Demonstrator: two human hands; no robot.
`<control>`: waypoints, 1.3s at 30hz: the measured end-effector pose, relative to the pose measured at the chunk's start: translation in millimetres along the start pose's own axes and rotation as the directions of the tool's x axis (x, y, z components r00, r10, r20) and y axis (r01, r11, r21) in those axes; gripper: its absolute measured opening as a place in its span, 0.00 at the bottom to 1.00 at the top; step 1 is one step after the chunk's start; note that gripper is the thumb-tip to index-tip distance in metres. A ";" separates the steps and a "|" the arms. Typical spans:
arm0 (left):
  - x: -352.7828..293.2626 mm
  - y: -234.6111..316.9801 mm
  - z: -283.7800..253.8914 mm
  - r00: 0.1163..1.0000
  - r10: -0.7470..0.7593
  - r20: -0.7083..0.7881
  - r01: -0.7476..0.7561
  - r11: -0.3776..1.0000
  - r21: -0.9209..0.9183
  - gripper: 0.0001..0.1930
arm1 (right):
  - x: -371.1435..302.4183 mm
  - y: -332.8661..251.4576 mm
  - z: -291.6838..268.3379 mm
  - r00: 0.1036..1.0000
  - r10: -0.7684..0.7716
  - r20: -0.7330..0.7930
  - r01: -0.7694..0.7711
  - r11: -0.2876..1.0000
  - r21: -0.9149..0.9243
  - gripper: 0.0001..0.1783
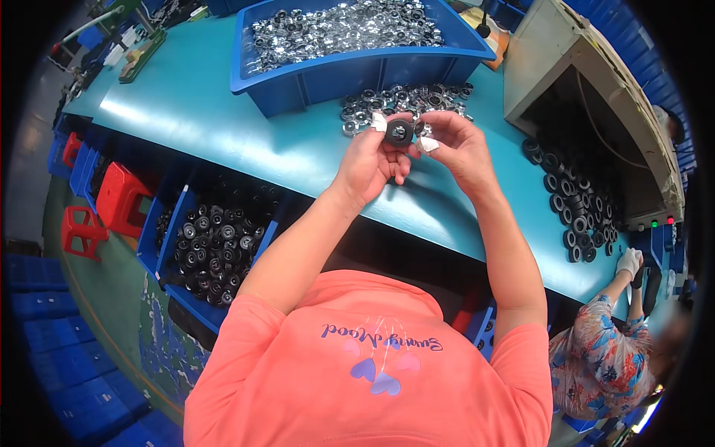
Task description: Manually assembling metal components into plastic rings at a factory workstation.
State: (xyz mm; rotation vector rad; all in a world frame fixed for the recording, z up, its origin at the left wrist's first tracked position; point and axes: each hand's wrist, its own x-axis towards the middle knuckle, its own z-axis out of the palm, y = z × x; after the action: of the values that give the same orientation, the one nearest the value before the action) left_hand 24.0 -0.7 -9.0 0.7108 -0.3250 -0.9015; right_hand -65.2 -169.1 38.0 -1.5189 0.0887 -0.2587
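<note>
Both my hands meet over the teal table (pixel 223 127), just in front of a loose heap of shiny metal bearings (pixel 406 100). My left hand (pixel 372 160) pinches a black rubber wheel with a metal bearing in its hub (pixel 399 132) between taped fingertips. My right hand (pixel 454 145) touches the same wheel from the right side, thumb taped white. Whether it holds a second small piece is hidden by the fingers.
A big blue bin of metal bearings (pixel 357 71) stands behind the heap. A blue crate of black wheels (pixel 212 249) sits low at my left. Finished black wheels line up (pixel 577 205) by a beige machine (pixel 596 97) at right. Another person's gloved hand (pixel 629 262) works at lower right.
</note>
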 end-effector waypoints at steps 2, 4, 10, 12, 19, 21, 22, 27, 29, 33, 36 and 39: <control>0.9 -1.1 -4.2 1.000 0.008 -0.002 -0.008 1.000 0.020 0.26 | -1.1 1.2 1.7 1.000 0.010 -0.004 -0.010 1.000 0.021 0.22; 1.6 -2.5 -2.3 1.000 0.016 -0.013 -0.016 1.000 0.015 0.25 | -2.4 2.4 0.1 0.999 0.011 -0.031 -0.010 0.999 0.032 0.23; -0.6 -1.2 0.8 0.999 0.038 0.016 -0.038 0.999 0.009 0.26 | -4.1 3.4 5.9 0.996 -0.053 -0.070 0.055 0.998 0.026 0.23; -0.9 0.0 0.6 0.999 0.029 0.029 -0.028 0.999 -0.014 0.25 | -4.1 6.3 0.3 1.000 -0.001 -0.003 0.002 1.000 0.030 0.23; -2.4 1.2 1.7 1.000 0.022 0.012 -0.022 0.999 -0.038 0.23 | -7.5 3.9 10.2 0.958 -0.276 -0.075 0.248 0.932 -0.263 0.14; -2.9 0.8 4.4 0.999 0.035 0.000 -0.035 0.999 0.008 0.22 | -10.0 1.1 17.4 0.947 -0.300 -0.116 0.260 0.926 -0.275 0.12; -3.0 0.0 5.0 0.999 0.047 -0.002 -0.047 0.998 0.051 0.21 | -10.8 0.5 17.0 0.940 -0.331 -0.079 0.283 0.889 -0.359 0.13; -5.8 -4.1 9.0 0.997 0.068 -0.020 -0.063 0.980 0.191 0.20 | -12.0 0.6 16.9 0.889 -0.456 0.039 0.394 0.719 -0.572 0.17; -4.9 -6.0 8.1 0.998 0.065 -0.015 -0.061 0.976 0.208 0.20 | -11.8 2.0 17.3 0.877 -0.478 0.046 0.413 0.704 -0.578 0.18; -3.8 -9.4 7.1 0.992 0.124 -0.013 -0.114 0.945 0.307 0.20 | -13.6 3.8 18.2 0.876 -0.482 0.034 0.398 0.681 -0.614 0.20; -3.3 -9.1 10.4 0.983 0.183 -0.001 -0.170 0.912 0.374 0.19 | -15.3 2.9 20.5 0.857 -0.514 0.025 0.398 0.633 -0.664 0.21; -1.5 -10.3 12.2 0.964 0.264 0.022 -0.241 0.842 0.482 0.17 | -16.0 1.7 23.6 0.842 -0.540 -0.003 0.395 0.620 -0.678 0.23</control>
State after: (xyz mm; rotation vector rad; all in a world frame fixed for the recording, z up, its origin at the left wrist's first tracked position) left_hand 10.3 -8.9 -7.0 1.1193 -0.6020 -0.5485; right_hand -75.4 -142.5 35.9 -2.2152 -0.0727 -0.8972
